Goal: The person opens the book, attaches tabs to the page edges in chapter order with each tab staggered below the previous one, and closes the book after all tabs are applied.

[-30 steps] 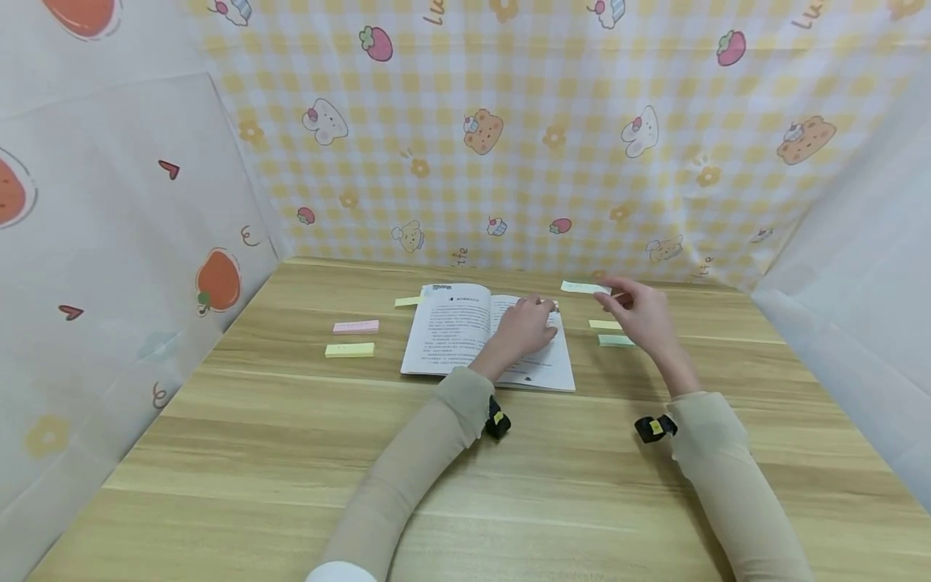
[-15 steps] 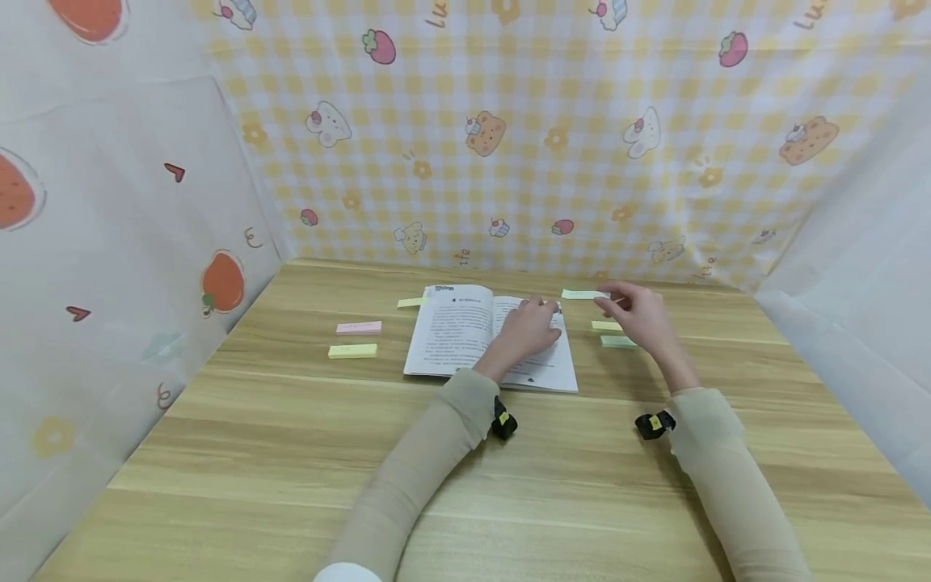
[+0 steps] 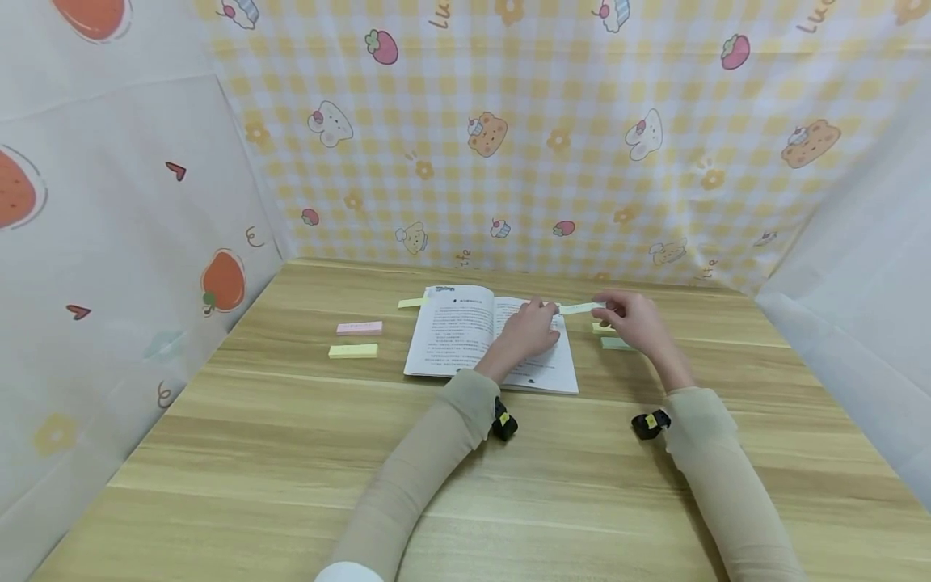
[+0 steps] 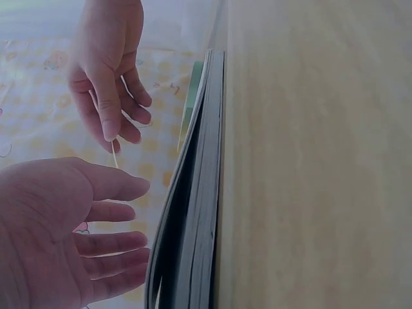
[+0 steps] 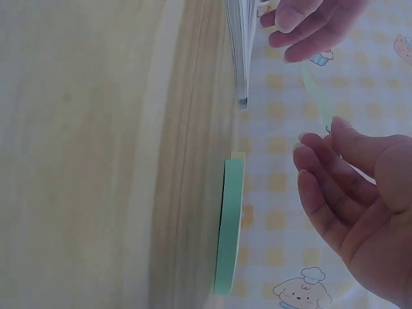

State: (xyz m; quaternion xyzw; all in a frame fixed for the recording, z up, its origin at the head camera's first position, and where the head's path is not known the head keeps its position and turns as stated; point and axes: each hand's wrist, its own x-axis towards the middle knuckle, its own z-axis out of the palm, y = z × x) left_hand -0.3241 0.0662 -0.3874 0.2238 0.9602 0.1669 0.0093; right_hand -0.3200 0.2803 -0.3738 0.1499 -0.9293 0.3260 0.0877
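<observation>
An open book with printed pages lies on the table. My left hand rests its fingertips on the right page; in the left wrist view its fingers extend loosely to the paper. Just right of the book, my right hand pinches one end of a pale green sticky note strip between thumb and fingers. The strip's free end points left and overlaps the book's upper right edge, near my left fingertips. In the right wrist view, the strip spans the gap between both hands.
A yellow sticky pad and a green one lie under the right hand. Left of the book are a pink pad and a yellow pad. A yellow tab sticks out from the left page. Behind hangs a checked curtain.
My right hand has moved slightly down and left, bringing the sticky note strip from above the book's right side to its page edge. The left hand has stayed on the page.
</observation>
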